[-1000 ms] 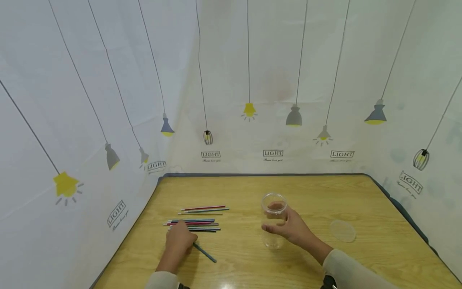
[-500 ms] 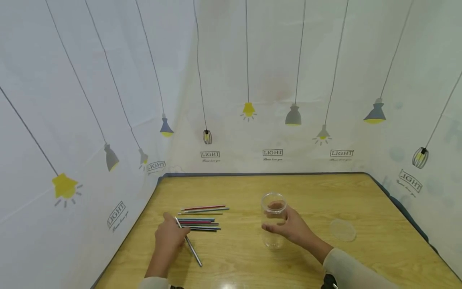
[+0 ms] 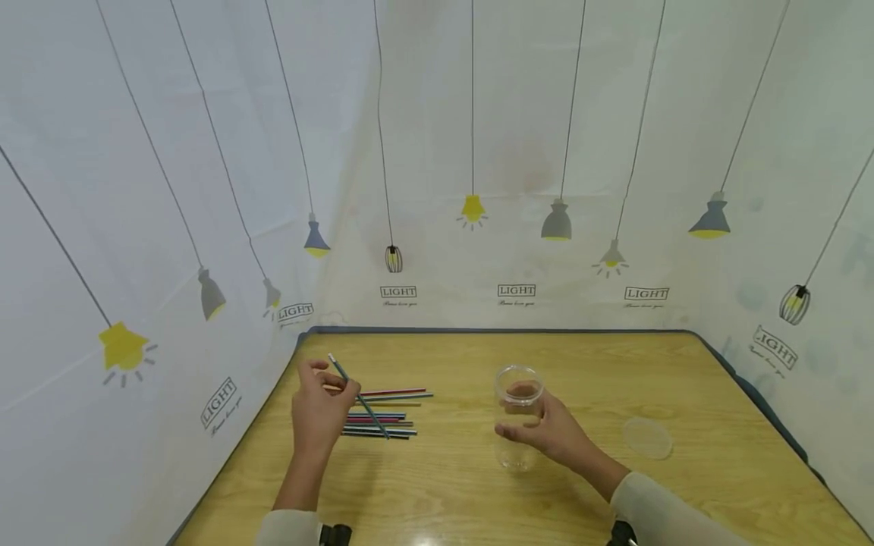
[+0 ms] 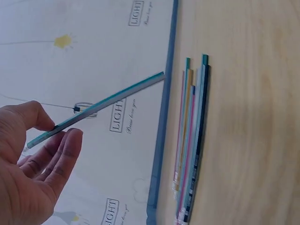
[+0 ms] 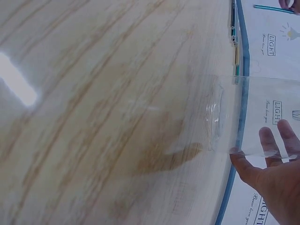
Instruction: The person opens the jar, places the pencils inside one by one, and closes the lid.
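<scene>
My left hand (image 3: 319, 413) is raised over the left side of the table, pinching a teal and silver pencil (image 4: 117, 96) between thumb and fingers. That pencil slants, its white-tipped end up and the other end pointing down to the right. Below it lie loose pencils (image 3: 382, 422) in two loose groups, red, blue, black and tan, partly behind the hand in the head view. My right hand (image 3: 556, 434) grips a tall clear plastic cup (image 3: 515, 453), which stands upright with its open rim up. Thumb and fingers wrap the cup's side; nothing shows inside it.
A round translucent disc (image 3: 647, 438) lies flat to the right of the right forearm. The wooden table (image 3: 471, 500) has a dark blue edge, and a white sheet (image 3: 437, 136) printed with lamps encloses its back and sides.
My left hand has come up off the pencils on the table with one pencil, which has risen and swung its white end up. The right hand and the cup have stayed put.
</scene>
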Motion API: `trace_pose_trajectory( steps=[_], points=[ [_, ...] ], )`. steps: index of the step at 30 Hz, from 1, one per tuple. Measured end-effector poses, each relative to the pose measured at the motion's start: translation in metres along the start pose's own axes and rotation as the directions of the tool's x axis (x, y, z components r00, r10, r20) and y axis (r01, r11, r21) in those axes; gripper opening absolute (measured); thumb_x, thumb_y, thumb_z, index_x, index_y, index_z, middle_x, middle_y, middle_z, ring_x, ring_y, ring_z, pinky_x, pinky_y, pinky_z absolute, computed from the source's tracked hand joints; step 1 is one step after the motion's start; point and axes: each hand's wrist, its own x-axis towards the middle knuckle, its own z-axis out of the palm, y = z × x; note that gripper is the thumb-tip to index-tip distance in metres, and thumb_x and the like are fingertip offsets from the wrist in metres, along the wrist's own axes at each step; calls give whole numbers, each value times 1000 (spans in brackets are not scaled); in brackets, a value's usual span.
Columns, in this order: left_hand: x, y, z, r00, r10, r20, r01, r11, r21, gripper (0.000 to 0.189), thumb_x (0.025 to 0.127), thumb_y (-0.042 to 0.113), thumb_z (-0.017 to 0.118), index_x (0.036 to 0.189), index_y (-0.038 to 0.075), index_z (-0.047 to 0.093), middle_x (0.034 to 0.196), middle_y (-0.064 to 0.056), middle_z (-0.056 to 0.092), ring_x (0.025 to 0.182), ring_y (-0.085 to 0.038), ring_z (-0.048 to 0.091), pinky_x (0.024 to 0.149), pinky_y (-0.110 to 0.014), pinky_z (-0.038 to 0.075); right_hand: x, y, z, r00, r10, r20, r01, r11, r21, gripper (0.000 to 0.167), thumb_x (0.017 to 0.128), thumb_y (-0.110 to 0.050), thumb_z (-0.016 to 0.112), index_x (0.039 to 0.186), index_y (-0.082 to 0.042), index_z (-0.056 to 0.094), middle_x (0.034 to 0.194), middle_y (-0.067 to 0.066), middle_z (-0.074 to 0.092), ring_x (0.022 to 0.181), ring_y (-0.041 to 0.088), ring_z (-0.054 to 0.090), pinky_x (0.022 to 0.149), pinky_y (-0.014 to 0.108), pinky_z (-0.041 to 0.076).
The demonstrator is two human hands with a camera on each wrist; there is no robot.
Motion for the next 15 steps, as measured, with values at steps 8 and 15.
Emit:
trace_pose_trajectory(
  steps=[8, 15],
  points=[
    [2, 28, 2, 999, 32, -19, -34, 989, -146, 62, 97, 15, 78, 148, 16, 43, 103, -8, 78, 79, -14, 80, 63, -28, 59, 0, 2, 0, 1000, -4, -2, 4, 1000, 26, 71, 95, -23, 91, 151, -4, 52, 152, 26, 65, 143, 47, 63, 104, 48, 65],
    [4, 52, 6, 997, 74, -38, -80, 975, -208, 74, 96, 15, 79, 156, 19, 34, 102, -6, 79, 76, -13, 80, 63, -29, 59, 0, 1, -1, 1000, -10, -9, 10, 1000, 23, 69, 95, -23, 91, 150, -4, 53, 152, 24, 65, 142, 45, 64, 106, 50, 64]
  ],
)
